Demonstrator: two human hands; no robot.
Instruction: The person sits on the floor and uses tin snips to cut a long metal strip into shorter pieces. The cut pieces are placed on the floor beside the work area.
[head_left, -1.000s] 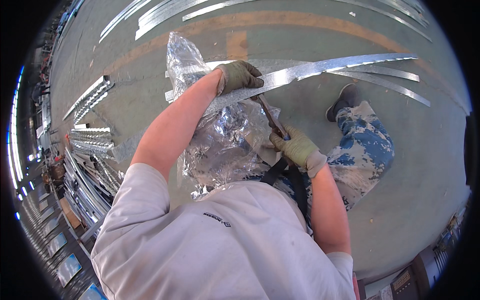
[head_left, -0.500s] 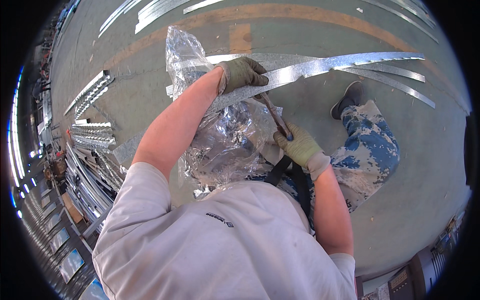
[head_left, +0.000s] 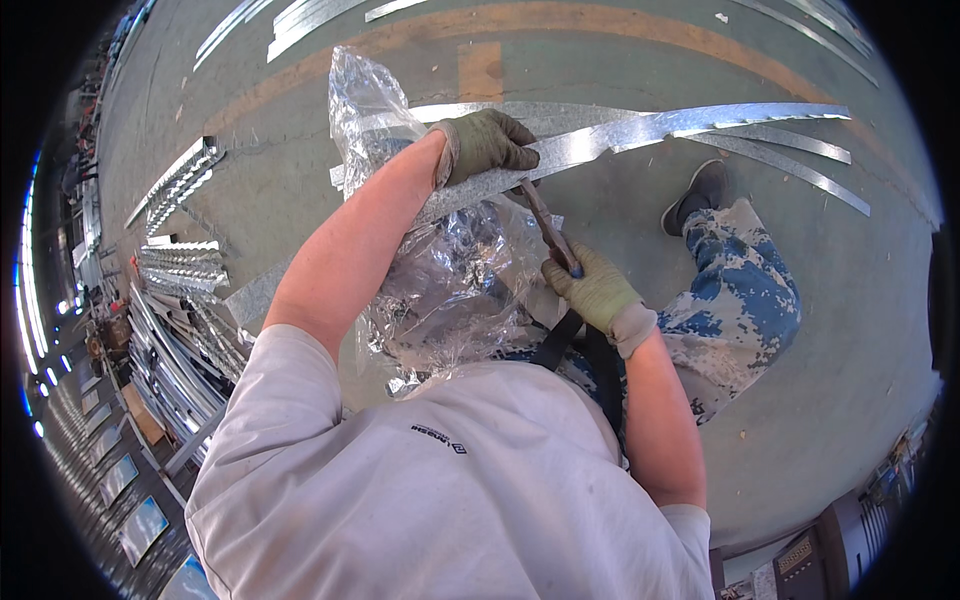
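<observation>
My left hand (head_left: 488,146), in a greenish work glove, is closed on a long galvanized metal strip (head_left: 590,147). The strip slants up to the right, and notches show along its lower edge. Below it, my gloved right hand (head_left: 594,288) grips a worn, brown-shanked hand tool (head_left: 548,226) with a bluish end by the fingers. The tool's upper end meets the strip's underside just under my left hand; its head is mostly hidden, so I cannot tell its exact kind. Crumpled clear plastic film (head_left: 440,285) lies over my left leg, under the strip.
More flat strips (head_left: 790,175) extend behind and right of the held one. Notched metal pieces (head_left: 185,262) and a heap of metal profiles (head_left: 170,350) lie on the left. Further strips (head_left: 315,22) rest on the far floor. My right shoe (head_left: 697,195) is planted beyond the tool.
The tool's shank has shifted slightly, and my right hand has moved a touch left. My left hand keeps its grip on the strip, nearly still.
</observation>
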